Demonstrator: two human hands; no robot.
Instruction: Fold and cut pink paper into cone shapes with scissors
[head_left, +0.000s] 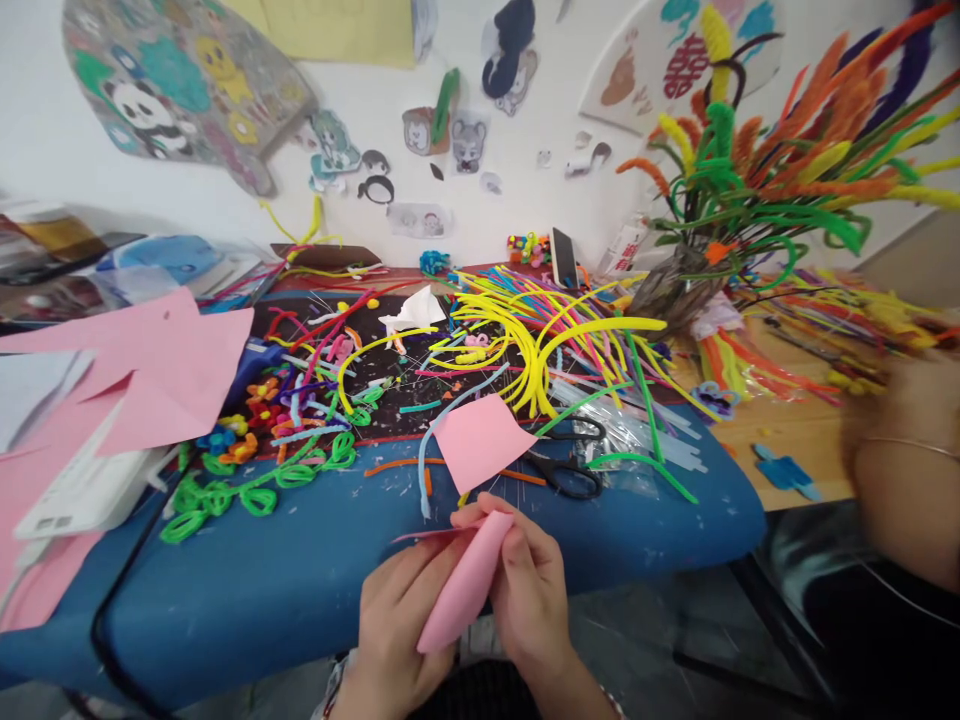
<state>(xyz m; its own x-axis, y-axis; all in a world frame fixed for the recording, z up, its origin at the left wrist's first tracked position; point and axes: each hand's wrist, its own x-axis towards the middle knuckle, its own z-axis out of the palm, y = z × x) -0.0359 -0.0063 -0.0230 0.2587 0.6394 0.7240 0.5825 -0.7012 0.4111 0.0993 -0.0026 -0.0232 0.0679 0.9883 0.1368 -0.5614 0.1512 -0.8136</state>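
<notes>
Between my two hands, just off the table's front edge, is a piece of pink paper (pixel 463 590), bent into a fold. My left hand (pixel 397 620) is closed around its left side, with a thin flap of paper sticking out over the fingers. My right hand (pixel 532 600) pinches the upper right edge, thumb on the near face. Beyond my fingers a square of pink paper (pixel 484 440) lies flat on the table, partly over the black-handled scissors (pixel 566 478). An orange pipe cleaner (pixel 397 466) and a light blue pipe cleaner (pixel 426 450) lie beside it.
Yellow pipe cleaners (pixel 532 350) spread over the blue table (pixel 300 590). Green pipe-cleaner loops (pixel 259 497) and large pink sheets (pixel 172 370) lie left, near a white power strip (pixel 82 490). A vase (pixel 667 285) of pipe-cleaner stems stands right. Another person's arm (pixel 911 460) is at far right.
</notes>
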